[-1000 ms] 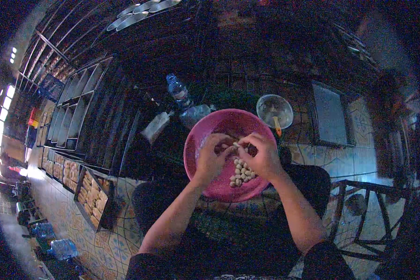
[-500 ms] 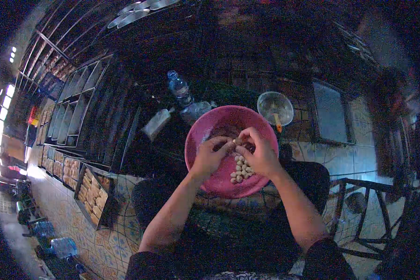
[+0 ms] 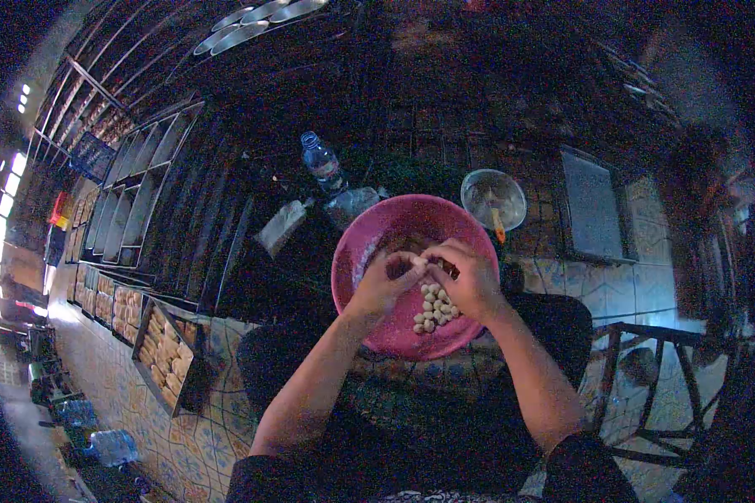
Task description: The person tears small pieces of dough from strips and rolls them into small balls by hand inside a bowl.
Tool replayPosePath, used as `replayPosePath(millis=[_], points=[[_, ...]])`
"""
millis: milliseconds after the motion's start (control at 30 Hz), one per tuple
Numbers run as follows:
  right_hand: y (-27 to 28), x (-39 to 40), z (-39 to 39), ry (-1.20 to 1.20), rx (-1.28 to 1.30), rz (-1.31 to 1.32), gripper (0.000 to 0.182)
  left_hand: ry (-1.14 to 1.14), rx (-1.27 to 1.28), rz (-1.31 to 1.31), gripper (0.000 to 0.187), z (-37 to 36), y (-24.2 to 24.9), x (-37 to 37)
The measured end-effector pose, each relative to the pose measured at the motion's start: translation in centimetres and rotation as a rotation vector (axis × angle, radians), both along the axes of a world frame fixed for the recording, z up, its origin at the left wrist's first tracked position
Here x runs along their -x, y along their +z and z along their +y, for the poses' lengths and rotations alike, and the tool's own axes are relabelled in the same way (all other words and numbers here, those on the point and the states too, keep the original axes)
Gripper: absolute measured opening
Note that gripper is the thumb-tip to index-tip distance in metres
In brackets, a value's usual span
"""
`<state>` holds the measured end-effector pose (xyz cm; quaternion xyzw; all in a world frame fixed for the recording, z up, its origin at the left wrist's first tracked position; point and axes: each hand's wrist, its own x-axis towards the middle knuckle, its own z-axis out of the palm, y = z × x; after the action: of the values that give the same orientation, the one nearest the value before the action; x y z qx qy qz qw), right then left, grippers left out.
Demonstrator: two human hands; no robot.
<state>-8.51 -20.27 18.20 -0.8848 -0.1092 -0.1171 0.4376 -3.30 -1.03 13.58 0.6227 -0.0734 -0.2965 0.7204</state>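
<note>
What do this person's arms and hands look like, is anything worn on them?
Both forearms are bare. The left hand and right hand wear no gloves; no rings or watch can be made out. Dark short sleeves cover the upper arms at the picture's bottom edge.

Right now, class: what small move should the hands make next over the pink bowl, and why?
Probably drop the small piece pinched between left hand and right hand onto the pile of pale balls in the pink bowl; it looks shaped.

head cam | looks forward-down | close over pink bowl (image 3: 369,243)
</note>
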Motion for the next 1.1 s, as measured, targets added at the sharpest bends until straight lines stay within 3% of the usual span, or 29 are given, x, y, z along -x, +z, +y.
replayPosePath(millis=[33, 167, 233, 267, 333, 467, 667, 733, 833, 967, 1033, 1100], points=[[-0.3, -0.1, -0.1, 0.007, -0.006, -0.009, 0.022, -0.053, -0.091, -0.165, 0.021, 0.1, -0.3, -0.2], [-1.5, -0.3, -0.3, -0.006, -0.048, -0.044, 0.024, 0.054, -0.182, -0.167, 0.022, -0.4, -0.2, 0.1], [-1.4, -0.1, -0.2, -0.022, -0.258, 0.205, 0.026, 0.216, -0.16, -0.305, 0.019, -1.1, 2.7, 0.9], [-1.6, -0.1, -0.2, -0.023, -0.258, 0.205, 0.026, 0.216, -0.16, -0.305, 0.019, -1.1, 2.7, 0.8], [-2.0, 0.0, -0.2, -0.083, -0.716, 0.556, 0.028, 0.172, -0.244, -0.555, 0.017, -0.9, 2.6, 0.4], [-1.7, -0.1, -0.1, 0.023, -0.701, 0.466, 0.028, 0.147, -0.369, -0.674, 0.017, -0.6, 2.6, 0.4], [-1.3, -0.3, 0.4, -0.004, -0.437, 0.209, 0.022, 0.21, -0.232, -0.25, 0.02, -0.9, 0.9, 1.1], [-0.9, -0.3, 0.4, -0.052, -0.207, -0.054, 0.022, 0.291, -0.004, -0.078, 0.02, -1.3, 0.3, 1.4], [-0.7, -0.3, 0.5, -0.021, -0.045, -0.138, 0.021, 0.288, -0.06, -0.071, 0.025, -1.3, 0.5, 1.3], [-0.8, -0.1, 1.2, -0.053, -0.102, -0.131, 0.017, 0.316, 0.066, -0.077, 0.03, -1.1, -0.1, 1.1], [-0.9, -0.1, 1.2, -0.1, -0.121, -0.03, 0.018, 0.224, -0.213, -0.333, 0.031, -1.1, 1.7, 1.2], [-0.7, -0.1, 1.2, -0.113, -0.15, 0.002, 0.022, 0.233, -0.141, -0.41, 0.031, -1.4, 1.4, 1.1]])
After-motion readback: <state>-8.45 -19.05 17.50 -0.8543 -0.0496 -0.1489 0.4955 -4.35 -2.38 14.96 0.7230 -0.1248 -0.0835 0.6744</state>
